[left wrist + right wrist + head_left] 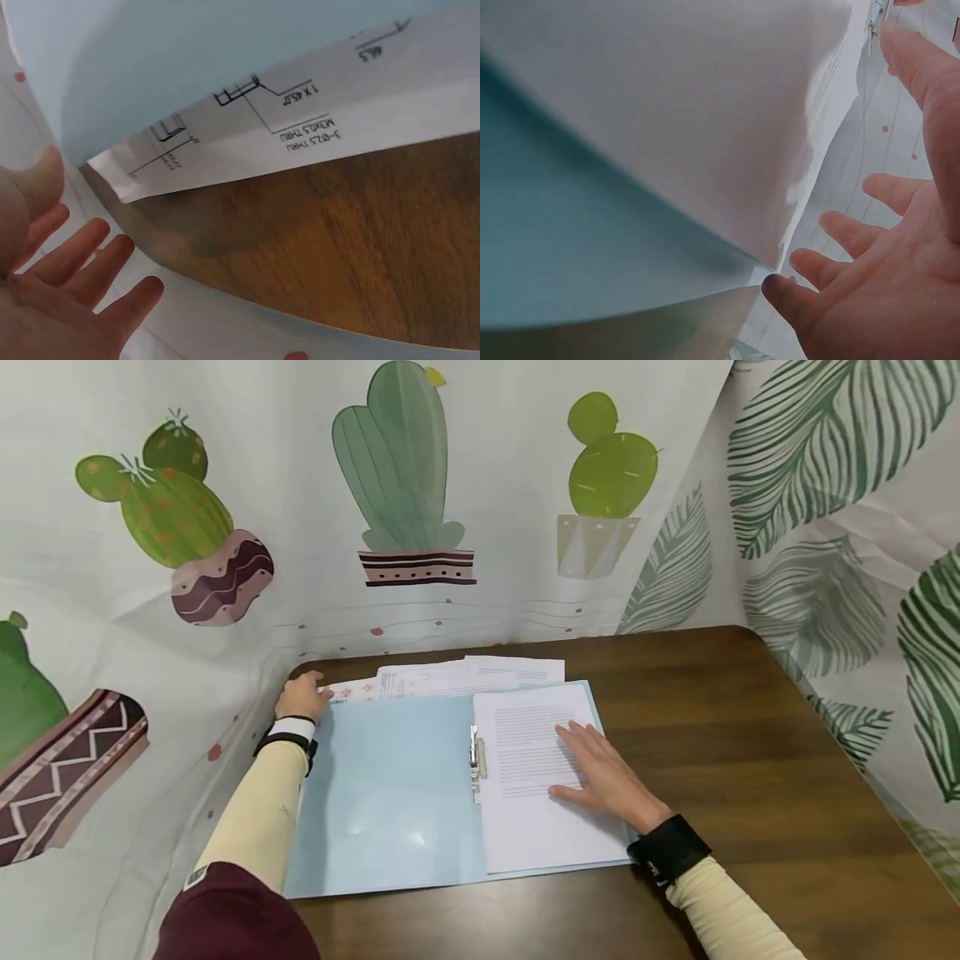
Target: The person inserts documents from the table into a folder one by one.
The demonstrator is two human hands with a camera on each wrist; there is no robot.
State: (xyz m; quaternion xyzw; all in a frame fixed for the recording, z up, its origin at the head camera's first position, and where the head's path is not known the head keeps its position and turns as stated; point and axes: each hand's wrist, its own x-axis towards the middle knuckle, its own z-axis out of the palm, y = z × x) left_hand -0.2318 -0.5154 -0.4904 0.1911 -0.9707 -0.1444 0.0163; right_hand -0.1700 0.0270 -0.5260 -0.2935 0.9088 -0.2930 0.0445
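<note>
Nearest, at the lower left of the frame, a maroon sleeve over a cream undersleeve. At the centre of the head view, a blue folder, laid wide on the table: smooth and glossy on the left cover, straight-edged, with a strip of wood below its near edge. On its right half, white printed pages, thin and matt, beside a metal clip along the spine. Above the pages, the right hand, fingers spread wide, holding nothing; contact with the paper impossible to tell. By the folder's upper-left corner, the left hand, fingers apart and loosely bent, thumb just beside the edge; touch unclear. Past the far edge, loose sheets in a ragged, overlapping row, close to the table's back edge. Toward the right of the frame, a broad stretch of dark-grained wood up to a rounded corner. Across the top, wrinkled white cloth with printed cacti.
</note>
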